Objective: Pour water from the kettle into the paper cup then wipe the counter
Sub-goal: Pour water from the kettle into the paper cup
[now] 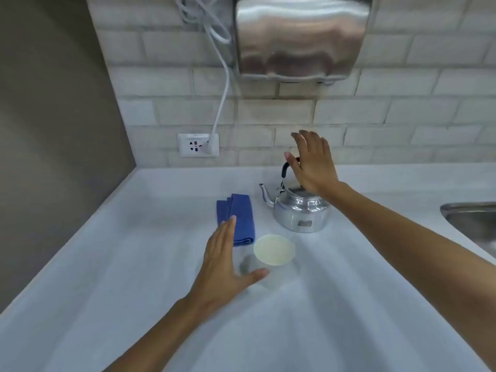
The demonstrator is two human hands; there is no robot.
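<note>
A silver metal kettle (pixel 300 210) with a black upright handle stands on the white counter (pixel 134 251), spout pointing left. My right hand (pixel 312 162) hovers just over the handle, fingers spread, holding nothing. A white paper cup (pixel 273 251) stands upright in front of the kettle. My left hand (pixel 228 264) is open right beside the cup's left side, thumb near its base, not gripping it. A folded blue cloth (pixel 236 218) lies left of the kettle, partly behind my left fingertips.
A steel sink (pixel 472 218) is set into the counter at the right edge. A wall socket (pixel 198 145) with a white cable plugged in sits on the tiled back wall. A steel hand dryer (pixel 300 38) hangs above the kettle. A grey wall bounds the left side.
</note>
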